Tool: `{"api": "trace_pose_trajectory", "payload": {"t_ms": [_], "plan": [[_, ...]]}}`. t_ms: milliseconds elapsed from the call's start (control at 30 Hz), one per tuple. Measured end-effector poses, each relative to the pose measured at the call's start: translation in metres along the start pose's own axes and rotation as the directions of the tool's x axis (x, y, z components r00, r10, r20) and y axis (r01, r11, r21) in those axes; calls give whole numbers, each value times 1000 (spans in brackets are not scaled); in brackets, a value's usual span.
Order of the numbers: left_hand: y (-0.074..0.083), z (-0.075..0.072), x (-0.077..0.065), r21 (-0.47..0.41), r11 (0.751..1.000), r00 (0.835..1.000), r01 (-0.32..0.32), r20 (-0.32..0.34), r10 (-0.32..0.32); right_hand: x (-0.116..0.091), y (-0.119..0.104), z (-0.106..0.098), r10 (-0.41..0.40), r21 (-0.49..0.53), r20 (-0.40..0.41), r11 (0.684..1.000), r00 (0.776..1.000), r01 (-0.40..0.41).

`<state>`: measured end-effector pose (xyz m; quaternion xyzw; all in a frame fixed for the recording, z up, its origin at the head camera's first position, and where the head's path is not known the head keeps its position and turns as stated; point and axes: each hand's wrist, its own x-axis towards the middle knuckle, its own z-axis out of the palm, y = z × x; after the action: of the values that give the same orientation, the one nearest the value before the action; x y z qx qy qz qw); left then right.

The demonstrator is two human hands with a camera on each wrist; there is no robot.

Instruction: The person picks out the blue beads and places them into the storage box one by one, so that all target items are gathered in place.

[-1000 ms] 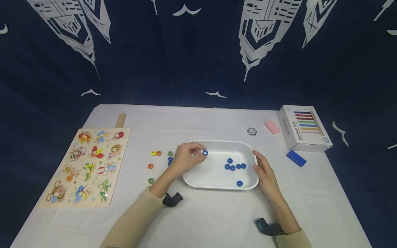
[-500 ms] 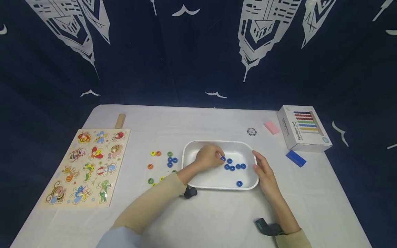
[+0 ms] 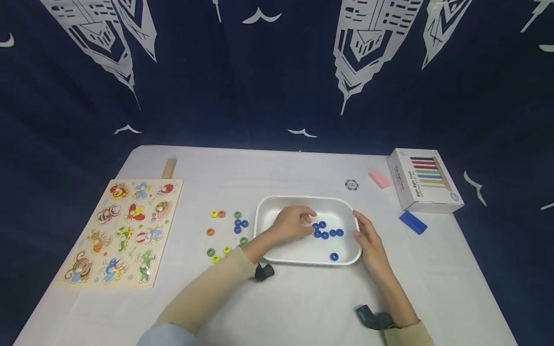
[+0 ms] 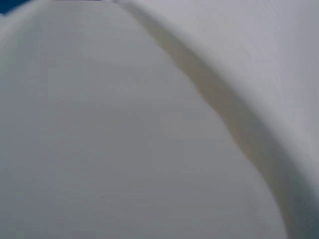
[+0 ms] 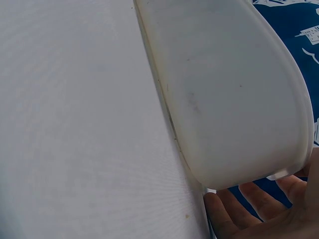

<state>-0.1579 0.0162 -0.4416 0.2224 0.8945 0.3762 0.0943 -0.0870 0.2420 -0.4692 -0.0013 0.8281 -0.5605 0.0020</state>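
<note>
A white tray's (image 3: pixel 294 254) long axis runs nine to three o'clock. Inside, at five, lies one blue bead (image 3: pixel 334 256), hole upward. The right hand (image 3: pixel 368 239), fingers loosely extended, touches the rim at three. Toward three, six more blue beads (image 3: pixel 325 235) sit beside the left hand (image 3: pixel 291 224), parted and empty. Outside, toward nine, loose beads (image 3: pixel 237 230) show: three blue, three green, three yellow, two orange.

tray (image 3: pixel 285 251) is smooth, slightly glossy plastic; beads (image 3: pixel 324 235) look plastic; puzzle board (image 3: pixel 94 264) wood; box (image 3: pixel 426 207) card; tablecloth (image 3: pixel 311 302), backdrop (image 3: pixel 238 86) matt cloth
</note>
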Motion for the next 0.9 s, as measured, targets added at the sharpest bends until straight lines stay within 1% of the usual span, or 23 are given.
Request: {"api": "trace_pose_trajectory", "payload": {"t_ms": [67,133,167,233,300,367,500,567,633,700,767,800,833,900], "plan": [[2,-8,-11,-47,997,995,-66,-72,62,0,1,0,5,-1,3,1000,1000,-5],[4,-18,-24,-101,985,981,-137,-148,121,0,1,0,9,-2,2,1000,1000,-9],[4,-23,-31,-126,977,971,-172,-188,147,0,1,0,11,0,2,1000,1000,-11],[2,-34,-45,-169,961,951,-220,-259,172,0,0,0,11,4,-1,1000,1000,-11],[-4,-43,-58,-193,952,932,-239,-322,168,0,0,0,10,4,-4,1000,1000,-10],[-13,-54,-70,-211,947,914,-241,-378,149,0,-1,1,11,3,-5,1000,1000,-11],[-38,-73,-91,-237,948,878,-213,-472,80,0,0,2,22,-2,-7,1000,1000,-22],[-48,-83,-100,-251,952,859,-175,-512,23,0,0,2,21,-3,-7,1000,1000,-21],[-58,-92,-109,-265,954,835,-139,-550,-31,0,0,2,19,-1,-5,1000,1000,-19],[-73,-95,-115,-276,956,807,-100,-584,-85,1,0,2,14,-2,-5,1000,1000,-14],[-89,-93,-119,-292,954,786,-70,-604,-127,1,-1,2,10,-4,-4,1000,1000,-10],[-94,-93,-121,-313,949,786,-49,-598,-157,0,-5,2,14,-4,-4,1000,1000,-14],[-102,-90,-121,-331,943,785,-27,-592,-185,0,-5,2,13,-4,-6,1000,1000,-13],[-112,-84,-121,-358,934,791,-6,-573,-214,0,-4,2,13,-2,-5,1000,1000,-13]]}}
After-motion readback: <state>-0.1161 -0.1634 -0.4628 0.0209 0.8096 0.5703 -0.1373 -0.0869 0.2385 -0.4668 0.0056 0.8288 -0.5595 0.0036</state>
